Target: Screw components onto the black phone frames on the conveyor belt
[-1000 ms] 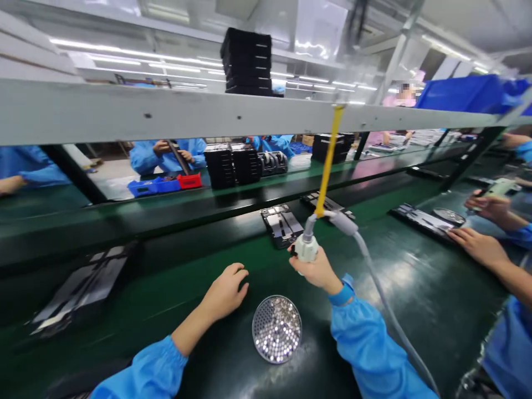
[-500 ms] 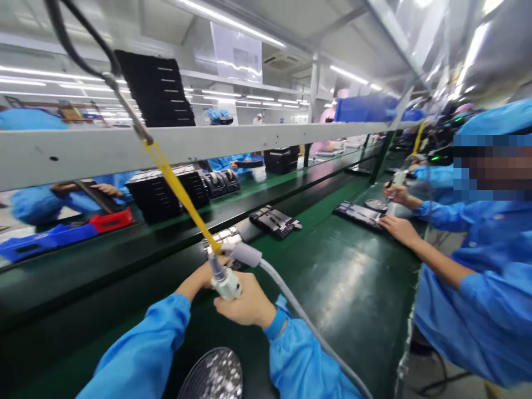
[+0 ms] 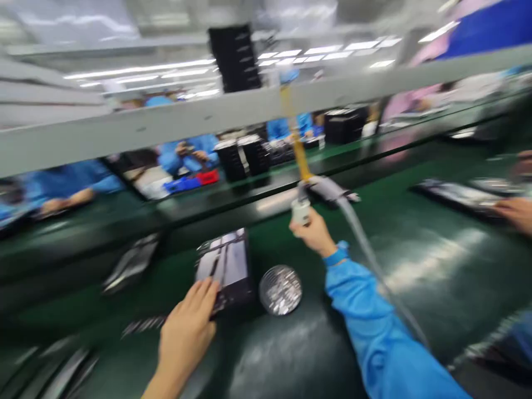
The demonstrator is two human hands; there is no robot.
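My left hand (image 3: pixel 187 327) lies with its fingers stretched out at the near left corner of a flat dark electronic unit (image 3: pixel 226 263) with silvery panels. Its fingertips touch the unit, and the thumb is mostly hidden. My right hand (image 3: pixel 315 231) is closed around a pale electric screwdriver (image 3: pixel 301 211). A yellow strap (image 3: pixel 296 138) holds this tool from above, and a thick grey cable (image 3: pixel 361 233) runs from it down to the right. Between my hands sits a round dish (image 3: pixel 280 290) of small shiny parts. Motion blurs the whole view.
Another unit (image 3: pixel 132 261) lies further left, and several blurred panels (image 3: pixel 54 371) are at the lower left. A co-worker's hand (image 3: pixel 517 213) touches a unit (image 3: pixel 461 197) at the right. A grey rail (image 3: pixel 166 124) crosses above the green bench (image 3: pixel 394 233). Workers in blue sit beyond.
The view has swung left. My hands, close together before, are now apart: the left is on a unit, while the right still holds the screwdriver, further off. The dish now shows whole.
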